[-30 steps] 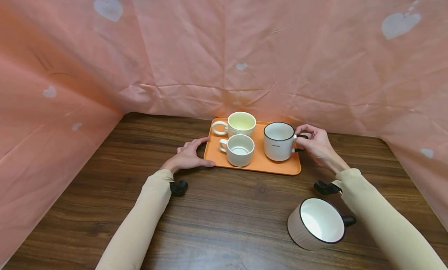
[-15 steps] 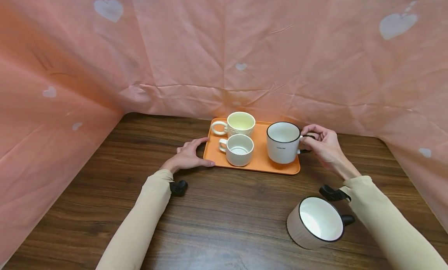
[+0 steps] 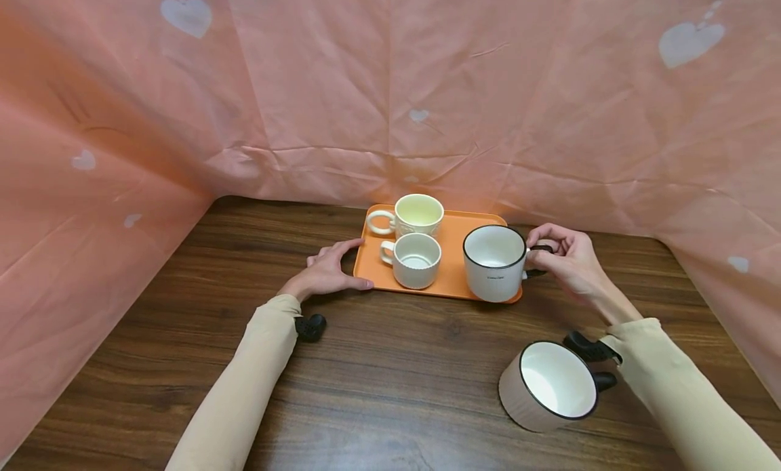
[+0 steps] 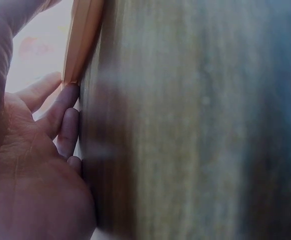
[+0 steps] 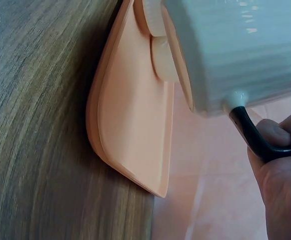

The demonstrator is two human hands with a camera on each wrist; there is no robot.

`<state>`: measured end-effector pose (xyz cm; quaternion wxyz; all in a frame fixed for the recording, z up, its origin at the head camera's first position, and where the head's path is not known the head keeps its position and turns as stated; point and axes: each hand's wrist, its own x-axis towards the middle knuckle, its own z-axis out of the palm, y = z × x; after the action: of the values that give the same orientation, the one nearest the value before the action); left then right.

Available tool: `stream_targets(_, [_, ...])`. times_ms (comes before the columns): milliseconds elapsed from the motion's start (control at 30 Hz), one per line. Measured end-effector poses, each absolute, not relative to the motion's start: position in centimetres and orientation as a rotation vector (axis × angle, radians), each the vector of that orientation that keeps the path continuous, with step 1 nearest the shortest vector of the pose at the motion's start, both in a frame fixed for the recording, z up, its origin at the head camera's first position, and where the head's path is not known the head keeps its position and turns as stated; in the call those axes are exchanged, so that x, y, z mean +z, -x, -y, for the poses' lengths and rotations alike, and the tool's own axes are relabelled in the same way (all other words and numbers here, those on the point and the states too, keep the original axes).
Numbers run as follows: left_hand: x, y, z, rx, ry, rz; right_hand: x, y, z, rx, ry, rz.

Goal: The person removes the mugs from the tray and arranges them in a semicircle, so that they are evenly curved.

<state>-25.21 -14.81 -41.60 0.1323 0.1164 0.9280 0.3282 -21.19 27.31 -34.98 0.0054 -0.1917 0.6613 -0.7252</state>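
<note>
Fingers spread, my left hand [image 3: 326,273] touches the tray [image 3: 453,246]; my right hand [image 3: 570,259] pinches the mug [image 3: 495,273] by its handle [image 5: 253,135], now nearer the front edge [image 3: 439,295], room behind it.

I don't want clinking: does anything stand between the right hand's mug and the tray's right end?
Nothing visible: the right hand holds the mug; the tray's right end looks bare; the yellowish cup and small white cup stand farther left.

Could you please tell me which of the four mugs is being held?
The white cylindrical black-rimmed mug with dark lettering: the right hand grips its black handle; no hand holds the other three.
</note>
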Motion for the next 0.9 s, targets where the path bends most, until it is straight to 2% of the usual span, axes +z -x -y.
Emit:
stream_targets(500, [-41.6,25.1,14.9,0.951,-0.341,-2.69,-34.8,19.9,-28.3,-2.118,0.841,-1.991])
stream_targets(900, [-41.7,25.2,14.9,0.956,-0.339,-2.688,-34.5,19.9,-28.5,-1.877,0.928,-2.156])
